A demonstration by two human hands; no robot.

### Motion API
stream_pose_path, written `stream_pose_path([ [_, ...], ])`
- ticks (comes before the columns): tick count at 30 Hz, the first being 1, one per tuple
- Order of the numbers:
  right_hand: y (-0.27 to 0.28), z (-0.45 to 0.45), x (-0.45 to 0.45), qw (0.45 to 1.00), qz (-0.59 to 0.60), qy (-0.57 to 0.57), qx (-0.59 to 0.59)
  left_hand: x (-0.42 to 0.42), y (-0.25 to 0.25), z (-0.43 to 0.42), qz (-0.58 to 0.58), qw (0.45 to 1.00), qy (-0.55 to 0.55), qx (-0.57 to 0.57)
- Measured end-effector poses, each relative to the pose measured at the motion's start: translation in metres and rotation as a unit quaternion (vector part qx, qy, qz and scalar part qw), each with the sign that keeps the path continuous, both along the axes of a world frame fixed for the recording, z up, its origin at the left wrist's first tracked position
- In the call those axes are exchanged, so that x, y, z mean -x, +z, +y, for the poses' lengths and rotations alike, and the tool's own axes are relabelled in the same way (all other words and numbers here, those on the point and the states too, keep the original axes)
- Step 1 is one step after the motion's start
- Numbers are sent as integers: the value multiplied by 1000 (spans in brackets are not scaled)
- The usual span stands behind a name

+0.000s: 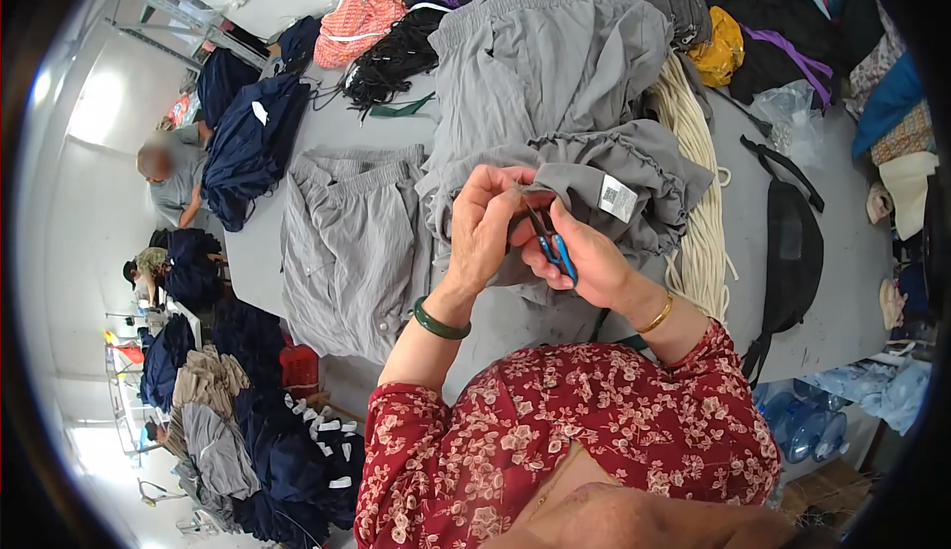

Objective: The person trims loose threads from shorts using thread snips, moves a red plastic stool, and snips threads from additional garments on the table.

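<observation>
Clock read from the hands, twelve being away from the wearer.

Left hand [482, 230]: closed, a scrap of cloth being pinched between thumb and fingers. The cloth is apparently part of the crumpled grey garment [580, 158], laid on the table [854, 262] directly beneath and towards one o'clock; it is seemingly raised so that one small spot is presented to the blades.

Right hand [594, 262]: curled around blue-handled scissors [562, 255], tips aimed at eleven, close to the pinched cloth. Whether the blades are parted cannot be told. Both hands are brought together, probably for fine control.

White label [617, 198]: at between two and three, printed side up, left uncovered by the folds.

Larger grey garment [555, 63]: at twelve, elastic waistband outermost, spread beyond the working spot.

Second grey garment [347, 242]: at nine, laid rather flat and set apart, perhaps so that it is not tangled with the others.

Cream cords [698, 232]: at three, stretched lengthwise in a bundle, presumably to prevent knotting.

Black bag [792, 252]: at three, farther out, placed well apart from the cloth
</observation>
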State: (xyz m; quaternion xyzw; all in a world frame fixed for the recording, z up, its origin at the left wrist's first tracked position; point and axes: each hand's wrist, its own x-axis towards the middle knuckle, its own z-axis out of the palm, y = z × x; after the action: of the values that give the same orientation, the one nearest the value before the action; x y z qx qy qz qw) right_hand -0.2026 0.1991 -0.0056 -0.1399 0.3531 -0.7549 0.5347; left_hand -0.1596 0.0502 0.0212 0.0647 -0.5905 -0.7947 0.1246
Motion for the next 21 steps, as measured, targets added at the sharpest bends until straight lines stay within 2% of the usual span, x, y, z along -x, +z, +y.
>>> stream_pose_path([
  [3, 0, -6, 2, 1000, -14, -11, -13, 1, -3, -2, 31, 999, -20, 27],
  [9, -3, -14, 4, 999, -1, -37, -7, -4, -1, -6, -9, 999, -25, 27],
  [14, 3, -16, 5, 998, 4, -57, -9, -6, -6, -3, 9, 999, -10, 51],
  [18, 1, -17, 6, 996, 51, -68, -21, -8, -3, -1, 10, 999, -14, 52],
  [21, -3, -15, 5, 994, 87, -59, -8, -14, -2, -1, 24, 990, 8, 135],
])
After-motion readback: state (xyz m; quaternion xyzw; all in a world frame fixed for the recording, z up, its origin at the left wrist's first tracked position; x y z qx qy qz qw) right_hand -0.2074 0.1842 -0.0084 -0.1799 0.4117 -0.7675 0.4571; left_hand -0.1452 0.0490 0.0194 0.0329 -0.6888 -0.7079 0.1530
